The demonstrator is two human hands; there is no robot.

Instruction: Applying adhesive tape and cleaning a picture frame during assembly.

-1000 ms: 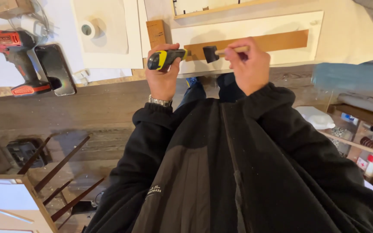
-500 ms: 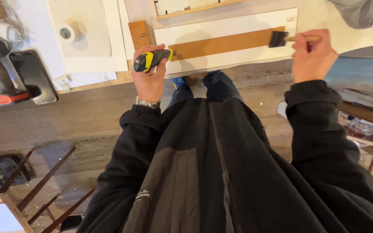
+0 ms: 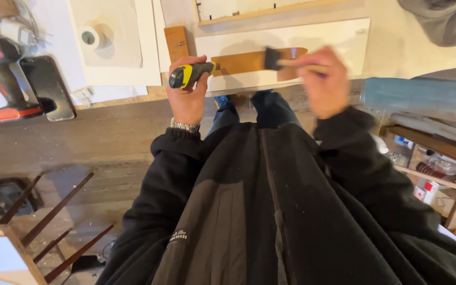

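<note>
Looking down from the head camera: the left hand (image 3: 187, 97) is wrapped in a fist round a yellow-and-black tool (image 3: 190, 74), its butt end turned toward the camera. A metal watch (image 3: 184, 125) sits on that wrist above a black sleeve.

The right hand (image 3: 325, 82), blurred, is closed on the pale handle of a brush (image 3: 283, 60). The dark brush head points to 9 o'clock and lies over a brown strip (image 3: 244, 60); whether it touches cannot be told. The strip rests on a white board (image 3: 291, 37) laid flat at 12 o'clock of the frame. The tool's front end is just beside the strip's left end. A short wood block (image 3: 177, 43) lies at 11 o'clock from the left hand, against the board's left edge.

At 9 to 10 o'clock from the left hand, on the table (image 3: 112, 113): a red-and-black drill (image 3: 3, 79), a dark phone (image 3: 48, 87) just beside it, and a tape roll (image 3: 92, 37) on a white panel (image 3: 114, 47).

At 3 o'clock, below the right sleeve, an open shelf (image 3: 434, 169) holds small bottles and boxes. At 7 o'clock, dark chair rungs (image 3: 54, 221) stand over the wood floor. The black jacket (image 3: 270, 211) fills the lower middle of the view.
</note>
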